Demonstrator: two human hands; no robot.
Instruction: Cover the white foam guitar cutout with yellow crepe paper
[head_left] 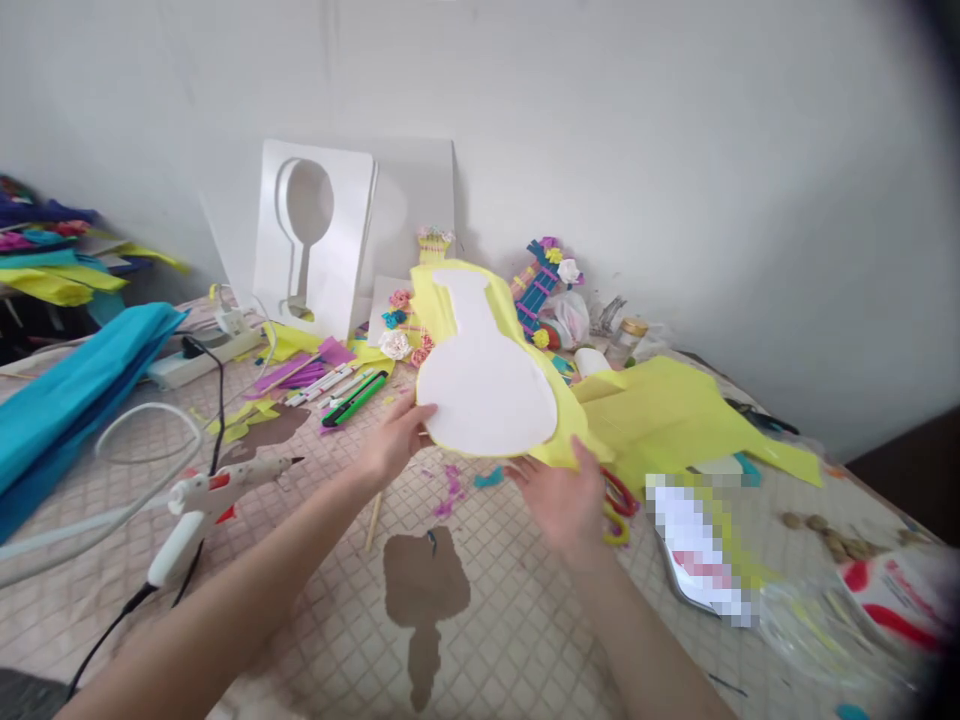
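Observation:
Held up above the table is a white rounded cutout (pixel 487 395) with a narrow neck, lying against yellow crepe paper (pixel 574 420) that sticks out around its edges. My left hand (pixel 397 435) pinches the lower left edge of the cutout. At the lower right, my right hand (pixel 562 490) grips the yellow paper's edge, thumb on top and fingers underneath. Red-handled and yellow-handled loops (pixel 619 505), perhaps scissors, lie just beyond my right hand. A thin wooden stick (pixel 373 520) rests on the tablecloth below my left hand.
On the left are a glue gun (pixel 199 510) with its cord, blue crepe paper (pixel 90 390) and a green cutter (pixel 355 398). A white board with a cut-out opening (pixel 270 230) leans on the wall. More yellow paper (pixel 667 405), a phone (pixel 697 560) and a plastic bag (pixel 825 625) lie right.

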